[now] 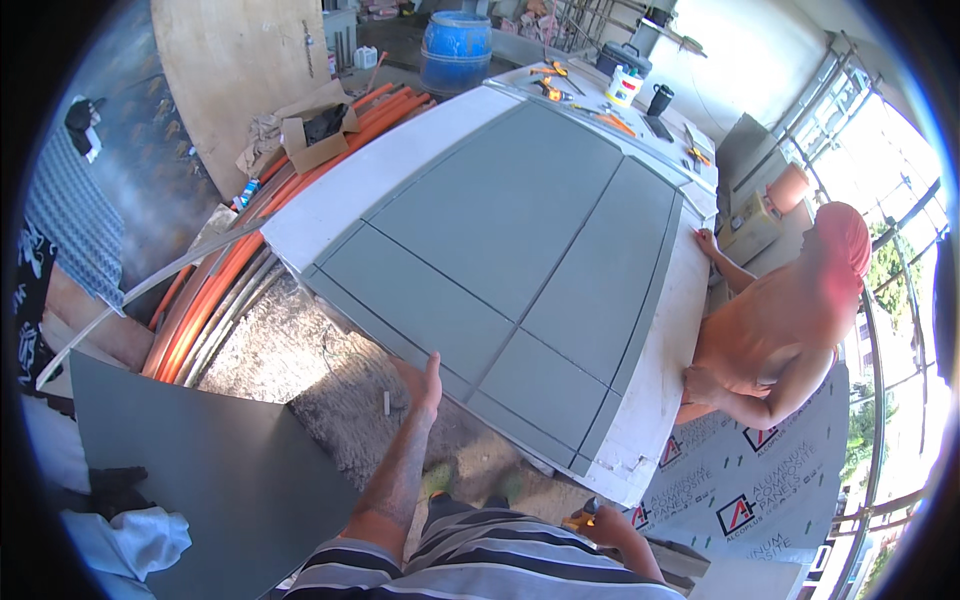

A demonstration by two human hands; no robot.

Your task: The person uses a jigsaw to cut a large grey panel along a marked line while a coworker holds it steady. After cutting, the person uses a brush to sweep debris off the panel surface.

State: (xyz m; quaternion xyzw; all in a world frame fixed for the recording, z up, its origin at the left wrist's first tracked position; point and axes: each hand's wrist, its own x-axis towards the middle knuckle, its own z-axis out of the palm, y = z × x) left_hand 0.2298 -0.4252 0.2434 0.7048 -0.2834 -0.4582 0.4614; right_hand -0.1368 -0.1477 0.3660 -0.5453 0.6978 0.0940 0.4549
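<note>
My white table (330, 205) fills the middle of what I see, running from near me up toward one o'clock. Grey panels (520, 250) lie flat on it and cover most of its top, cut by thin seams into several pieces. At the far end, toward one o'clock, small things sit on the bare white part: orange-handled tools (548, 88), a white tub (624, 86) and a black mug (659, 99). The table stands on a rough concrete floor (300, 360), where orange pipes (215, 290) lie at nine o'clock beside it.
</note>
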